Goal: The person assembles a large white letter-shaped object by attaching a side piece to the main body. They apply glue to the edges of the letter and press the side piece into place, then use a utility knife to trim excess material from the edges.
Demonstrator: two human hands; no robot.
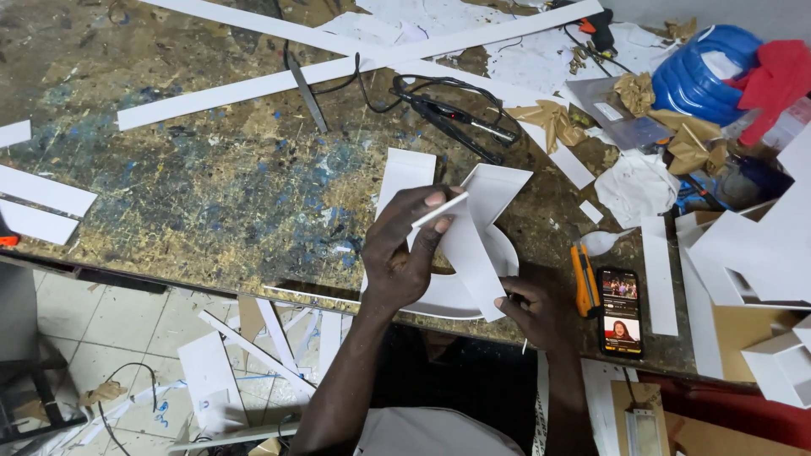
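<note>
The left hand [399, 253] pinches a thin white strip [439, 209]; the right hand [534, 311] grips the folded white board piece [475, 245], its palm side hidden.

Left hand [399, 253] raised on a bare forearm, fingers curled, thumb and forefinger pinched together. Right hand [541, 311] lower and nearer the body, back facing up, fingertips closed in a grip.

Matt white foam-board piece [473, 245], paint-flecked rough table [211, 169]
</note>
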